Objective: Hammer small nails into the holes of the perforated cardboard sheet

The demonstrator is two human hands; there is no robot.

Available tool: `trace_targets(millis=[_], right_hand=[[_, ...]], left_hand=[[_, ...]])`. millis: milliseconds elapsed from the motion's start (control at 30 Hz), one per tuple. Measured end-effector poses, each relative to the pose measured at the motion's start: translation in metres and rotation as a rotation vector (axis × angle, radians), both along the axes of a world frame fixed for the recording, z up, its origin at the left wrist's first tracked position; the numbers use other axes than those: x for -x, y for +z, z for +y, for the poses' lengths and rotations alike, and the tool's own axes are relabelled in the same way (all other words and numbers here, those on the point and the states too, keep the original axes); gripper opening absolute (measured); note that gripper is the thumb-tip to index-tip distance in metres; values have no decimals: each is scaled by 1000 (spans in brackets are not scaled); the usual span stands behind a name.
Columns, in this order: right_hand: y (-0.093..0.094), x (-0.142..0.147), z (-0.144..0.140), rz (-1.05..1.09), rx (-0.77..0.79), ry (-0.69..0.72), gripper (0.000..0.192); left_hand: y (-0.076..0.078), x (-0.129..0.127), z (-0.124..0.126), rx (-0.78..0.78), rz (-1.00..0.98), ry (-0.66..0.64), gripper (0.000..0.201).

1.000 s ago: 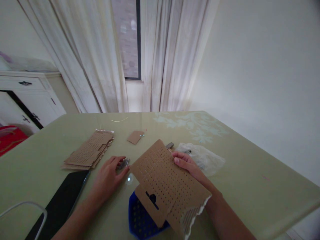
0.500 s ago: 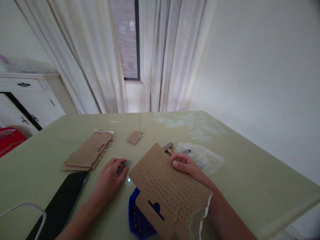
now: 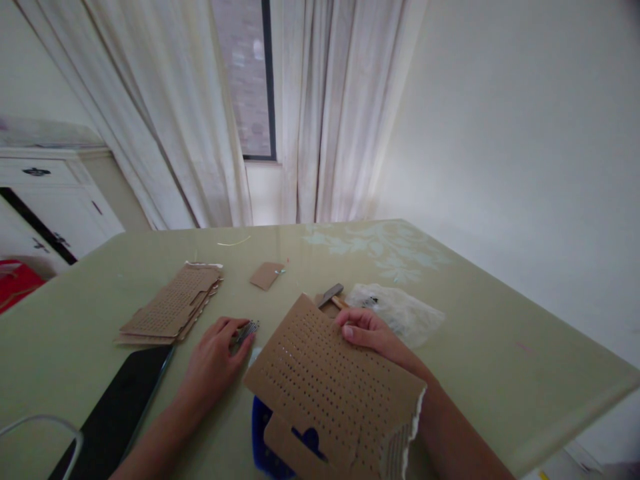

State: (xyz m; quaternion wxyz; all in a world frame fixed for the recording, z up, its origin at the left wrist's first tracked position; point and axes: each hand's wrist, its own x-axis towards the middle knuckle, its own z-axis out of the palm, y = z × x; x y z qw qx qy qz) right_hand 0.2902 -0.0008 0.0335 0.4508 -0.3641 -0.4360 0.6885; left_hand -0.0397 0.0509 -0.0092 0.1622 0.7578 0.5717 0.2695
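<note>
Brown cardboard: held a perforated sheet [image 3: 337,393] tilted over a blue basket [image 3: 259,440], its far right edge pinched between the thumb and fingers of the right hand [image 3: 373,337]. Noted a ragged, pale torn edge at the near right end of the sheet, and a slotted flap [image 3: 280,439] at its near left. Gripped in the left hand [image 3: 213,357], just left of the sheet, a small bunch of thin metal pieces [image 3: 245,331]; could not tell contact from a gap between these and the table [image 3: 480,360]. Just past the sheet's far corner, saw a hammer [image 3: 332,294] with a partly hidden wooden handle; beyond the sheet's right side, a crumpled translucent bag [image 3: 405,312]; farther beyond the sheet, a small brown card [image 3: 265,275]. Well left of the sheet, noted a perforated cardboard stack [image 3: 170,303], a flat black device [image 3: 117,407] and a white cable [image 3: 63,421].
</note>
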Motion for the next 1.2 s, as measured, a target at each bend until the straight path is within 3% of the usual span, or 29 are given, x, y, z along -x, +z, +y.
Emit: trace_targets(millis=[200,367,467,600,700,967,1067,1200], right_hand=[[5,1,-4,-20,-17,-2,41],[9,1,-5,-39,-27,18,41],[11,1,-7,-60,-37,47,41],[17,0,-13,-105,-47,124,34],[22,1,-17,-138,-53,221,31],[24,-1,-23,-155,-15,312,29],[19,-2,-23,-117,-46,245,41],[21,-2,-20,106,-5,29,87]], left_hand=[[-7,2,3,-45,-12,-1,41],[16,-3,-9,-100,-241,65,39],[35,-8,-27,40,-550,26,45],[51,-13,-51,217,-831,-179,50],[57,-13,-65,289,-863,-302,42],[67,-18,-82,547,-810,-406,21],[65,-21,-79,513,-840,-326,25],[62,-20,-68,481,-892,-162,37]])
